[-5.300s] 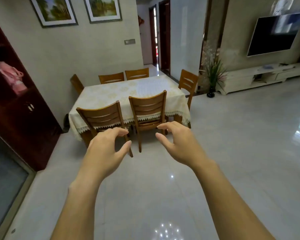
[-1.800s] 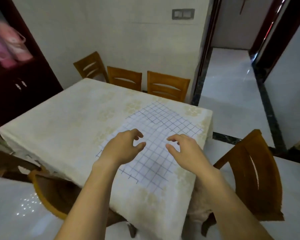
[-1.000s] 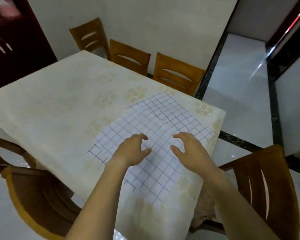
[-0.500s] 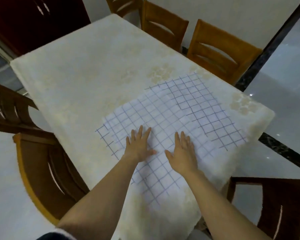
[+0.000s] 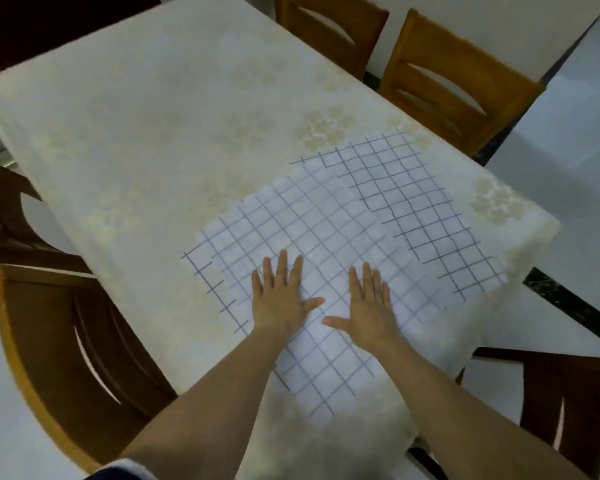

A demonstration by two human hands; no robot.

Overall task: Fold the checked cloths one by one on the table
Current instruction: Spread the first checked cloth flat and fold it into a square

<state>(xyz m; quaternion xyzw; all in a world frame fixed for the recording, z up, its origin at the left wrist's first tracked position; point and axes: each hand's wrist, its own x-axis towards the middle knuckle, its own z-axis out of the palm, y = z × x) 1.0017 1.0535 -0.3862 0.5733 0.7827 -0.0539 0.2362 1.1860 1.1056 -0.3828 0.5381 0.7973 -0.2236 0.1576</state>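
Note:
White cloths with a blue checked grid lie overlapped on the near right part of the table (image 5: 136,140). The top checked cloth (image 5: 312,220) lies spread flat, and its near end hangs over the table edge. Another checked cloth (image 5: 426,209) shows from under it on the right, and a strip of checks shows on the left. My left hand (image 5: 279,299) and my right hand (image 5: 369,306) rest palm down, side by side, on the top cloth with fingers spread. Neither hand grips anything.
A cream tablecloth with pale flower prints covers the table. Wooden chairs stand at the near left (image 5: 66,348), the near right (image 5: 561,410) and along the far side (image 5: 454,81). Glossy grey floor (image 5: 568,150) lies to the right.
I walked up to the table. My hands went from curled above the cloth to flat on it, and they have spread slightly further apart in the last half second.

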